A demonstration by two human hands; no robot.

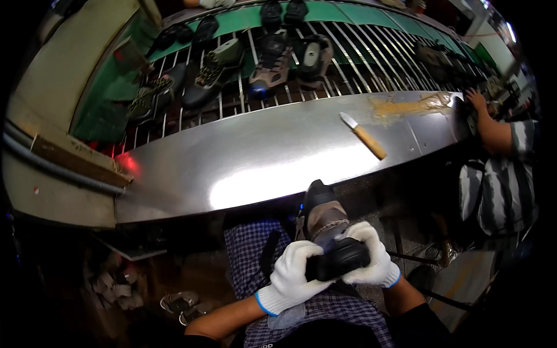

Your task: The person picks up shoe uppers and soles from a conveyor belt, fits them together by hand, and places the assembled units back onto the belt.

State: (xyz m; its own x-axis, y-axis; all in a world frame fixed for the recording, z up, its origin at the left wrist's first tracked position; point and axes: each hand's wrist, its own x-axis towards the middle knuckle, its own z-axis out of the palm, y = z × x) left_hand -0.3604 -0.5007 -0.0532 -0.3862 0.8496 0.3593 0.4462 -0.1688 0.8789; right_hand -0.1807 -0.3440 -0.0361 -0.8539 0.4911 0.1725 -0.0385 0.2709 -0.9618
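Observation:
A brown and black shoe (325,214) lies over my lap, its black toe pointing away toward the metal ledge. My left hand (296,269), in a white knit glove with a blue cuff, is closed on the left side of the black part (342,260) at the shoe's near end. My right hand (371,255), gloved the same way, grips that part from the right. Whether this black part is the heel or a separate piece, I cannot tell. Beyond, a knife (366,139) with a wooden handle rests on the ledge.
The shiny metal ledge (255,151) runs across in front of me. Behind it, a rack of metal rollers (354,58) carries several shoes, including a brown one with a blue toe (272,64). At the right sits another person in a striped garment (499,185).

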